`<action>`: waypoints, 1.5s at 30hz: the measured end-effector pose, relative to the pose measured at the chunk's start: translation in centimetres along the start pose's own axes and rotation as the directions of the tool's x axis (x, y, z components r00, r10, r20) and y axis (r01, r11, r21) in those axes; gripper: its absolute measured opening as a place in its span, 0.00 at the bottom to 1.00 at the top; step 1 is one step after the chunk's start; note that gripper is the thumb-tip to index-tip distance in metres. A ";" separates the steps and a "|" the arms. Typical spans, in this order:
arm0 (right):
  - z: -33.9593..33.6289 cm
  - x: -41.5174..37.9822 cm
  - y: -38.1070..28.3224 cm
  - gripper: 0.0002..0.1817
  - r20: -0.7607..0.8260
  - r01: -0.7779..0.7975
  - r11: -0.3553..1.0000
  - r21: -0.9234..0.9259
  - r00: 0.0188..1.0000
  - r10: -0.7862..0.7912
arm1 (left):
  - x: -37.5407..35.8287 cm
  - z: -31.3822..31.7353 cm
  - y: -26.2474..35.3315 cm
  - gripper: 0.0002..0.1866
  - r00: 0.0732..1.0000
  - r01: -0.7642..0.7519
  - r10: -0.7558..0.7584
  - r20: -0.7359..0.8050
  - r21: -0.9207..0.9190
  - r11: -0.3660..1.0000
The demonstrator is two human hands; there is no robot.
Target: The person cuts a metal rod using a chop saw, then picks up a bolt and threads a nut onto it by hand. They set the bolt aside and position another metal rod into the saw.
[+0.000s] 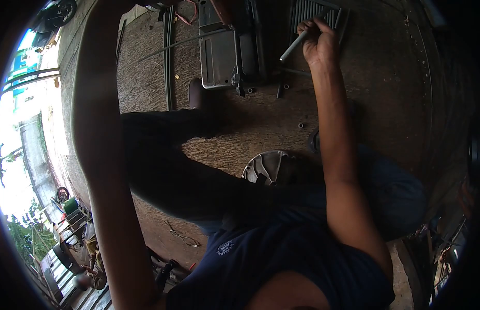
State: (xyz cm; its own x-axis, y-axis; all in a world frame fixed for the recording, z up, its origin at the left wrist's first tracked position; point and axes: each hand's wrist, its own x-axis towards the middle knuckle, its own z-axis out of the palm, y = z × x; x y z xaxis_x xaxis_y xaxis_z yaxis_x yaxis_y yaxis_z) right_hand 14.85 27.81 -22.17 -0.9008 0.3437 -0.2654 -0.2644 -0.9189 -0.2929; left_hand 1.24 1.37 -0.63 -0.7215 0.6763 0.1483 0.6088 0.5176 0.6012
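My right hand [319, 44] is closed round a short grey metal tube [292, 46], which slants down and left out of the fist. Just beyond that hand is a ribbed dark metal piece [315, 11]. My left arm [103, 129] stretches up along the left side, and its hand is cut off and dark at the top edge, so its fingers cannot be made out. Between the two arms stands a machine with a grey metal base [217, 64], partly cut off at the top. Several small cut tube pieces [301, 125] lie on the floor below it.
Long metal bars [169, 62] lie left of the machine, with a thin rod [180, 45] across them. A round ribbed metal part [268, 164] sits near my bent legs [193, 181]. Clutter [77, 232] stands at the lower left, beside the bright outdoors.
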 end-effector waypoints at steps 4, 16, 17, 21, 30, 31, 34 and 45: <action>-0.1 0.2 0.1 0.06 0.009 0.028 1.000 -0.006 1.000 -0.028 | 0.0 -0.2 -0.1 0.11 1.000 0.009 -0.009 -0.001 -0.008 1.000; -8.7 1.3 0.0 0.21 -0.244 -0.196 0.540 -0.819 0.970 -0.019 | 1.1 -3.6 -4.2 0.11 0.997 0.005 -0.004 -0.073 0.022 1.000; -9.2 1.1 0.3 0.22 -0.209 -0.145 0.414 -0.899 0.971 -0.114 | 1.2 -3.9 -5.5 0.11 0.996 0.076 -0.080 -0.050 -0.085 0.994; -11.1 1.3 -0.6 0.15 0.015 0.036 0.111 -0.993 0.983 -0.184 | 2.2 -4.3 -8.9 0.11 0.881 0.391 -0.463 0.094 -0.694 0.605; -4.1 0.0 -5.4 0.11 0.228 0.228 0.122 -0.966 0.974 -0.016 | 1.3 -2.3 -5.4 0.15 0.834 0.308 -0.517 -0.193 -0.614 0.726; -2.3 -0.9 -5.9 0.11 0.267 0.261 0.179 -0.949 0.964 0.011 | 0.9 -2.1 -4.2 0.19 0.826 0.295 -0.524 -0.208 -0.632 0.716; 1.8 -3.0 -7.1 0.09 0.379 0.353 0.285 -0.891 0.925 0.040 | -0.2 -2.2 -3.0 0.18 0.847 0.259 -0.467 -0.255 -0.568 0.781; 11.4 -10.0 -9.0 0.06 0.622 0.575 0.358 -0.736 0.783 0.020 | -7.0 4.6 9.4 0.12 0.764 -0.225 0.323 -0.559 0.238 0.945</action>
State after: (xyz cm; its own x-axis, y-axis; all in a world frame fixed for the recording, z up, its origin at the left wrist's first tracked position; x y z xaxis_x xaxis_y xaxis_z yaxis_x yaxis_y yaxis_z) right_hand 22.34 30.45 -6.43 -0.9248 0.1302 0.3573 -0.3591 0.0109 -0.9333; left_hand 13.58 3.90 0.35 -0.5387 0.3908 0.7464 0.8162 0.4616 0.3475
